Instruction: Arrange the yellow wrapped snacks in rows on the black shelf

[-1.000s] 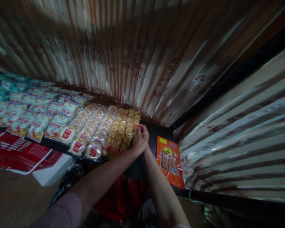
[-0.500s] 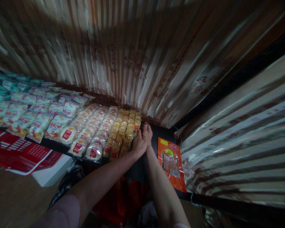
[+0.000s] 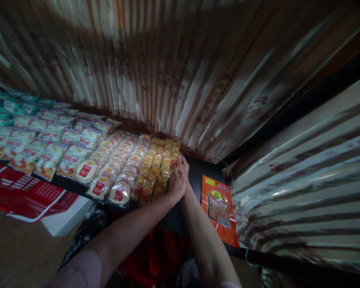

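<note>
Rows of small yellow-wrapped snack packets (image 3: 156, 164) stand at the right end of the goods on a dark shelf (image 3: 195, 170). My left hand (image 3: 175, 186) lies along the right side of these packets, fingers stretched forward. Pressed close against it is my right hand (image 3: 183, 167), its fingers also straight and reaching toward the back of the last row. Neither hand is wrapped round a packet. Part of the left fingers is hidden between the packets and the right hand. Left of the yellow rows are clear-wrapped round white crackers (image 3: 119, 193).
White snack bags (image 3: 73, 158) and green bags (image 3: 10, 106) fill the shelf's left. An orange packet (image 3: 218, 210) lies right of my hands. Below hangs a red shopping basket (image 3: 33, 200) beside a white box (image 3: 66, 216). Pleated printed sheeting (image 3: 174, 80) backs the shelf.
The view has shifted slightly. My hands remain together at the right side of the yellow packets, with the right hand now closer against the row.
</note>
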The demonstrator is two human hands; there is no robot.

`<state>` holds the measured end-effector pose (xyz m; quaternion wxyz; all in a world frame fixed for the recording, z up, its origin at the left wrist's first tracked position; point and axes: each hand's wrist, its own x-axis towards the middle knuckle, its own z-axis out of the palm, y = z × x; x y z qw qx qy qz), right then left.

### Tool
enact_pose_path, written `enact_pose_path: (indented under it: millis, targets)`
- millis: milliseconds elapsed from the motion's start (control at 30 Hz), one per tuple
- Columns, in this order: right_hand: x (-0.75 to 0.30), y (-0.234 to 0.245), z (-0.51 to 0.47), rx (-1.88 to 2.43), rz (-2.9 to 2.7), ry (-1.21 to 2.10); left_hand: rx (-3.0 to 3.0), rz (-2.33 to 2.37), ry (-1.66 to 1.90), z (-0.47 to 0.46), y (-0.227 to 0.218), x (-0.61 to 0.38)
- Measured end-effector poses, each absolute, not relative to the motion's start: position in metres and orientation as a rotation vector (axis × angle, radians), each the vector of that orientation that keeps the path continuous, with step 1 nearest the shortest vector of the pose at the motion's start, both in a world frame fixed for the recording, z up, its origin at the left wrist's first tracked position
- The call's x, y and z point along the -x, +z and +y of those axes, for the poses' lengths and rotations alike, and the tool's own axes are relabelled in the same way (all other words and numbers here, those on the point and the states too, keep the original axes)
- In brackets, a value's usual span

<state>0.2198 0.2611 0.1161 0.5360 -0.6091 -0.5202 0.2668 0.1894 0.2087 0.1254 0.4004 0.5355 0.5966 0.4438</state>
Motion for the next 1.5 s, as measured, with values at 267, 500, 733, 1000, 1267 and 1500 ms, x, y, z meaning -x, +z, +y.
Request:
enact_pose_path:
  millis: [267,500,733,1000,1267,1500]
  targets:
    - [-0.192,0.106,0.209,1.425,-1.404,0.481,-1.371,1.610,1.000,0.200,0.149,-0.186]
    - [-0.219,0.108,0.251,1.422,-1.195,0.655,-1.305,1.591,0.916,0.191,0.158,-0.183]
    - [-0.239,0.094,0.273,1.461,-1.045,0.678,-1.331,1.574,0.955,0.184,0.150,-0.192]
    - [-0.251,0.101,0.244,1.433,-0.961,0.720,-1.442,1.533,0.954,0.167,0.152,-0.191]
    - [-0.251,0.119,0.203,1.382,-0.897,0.778,-1.672,1.471,0.934,0.129,0.158,-0.175]
    - [-0.233,0.128,0.155,1.325,-0.872,0.826,-1.847,1.316,1.007,0.085,0.151,-0.149]
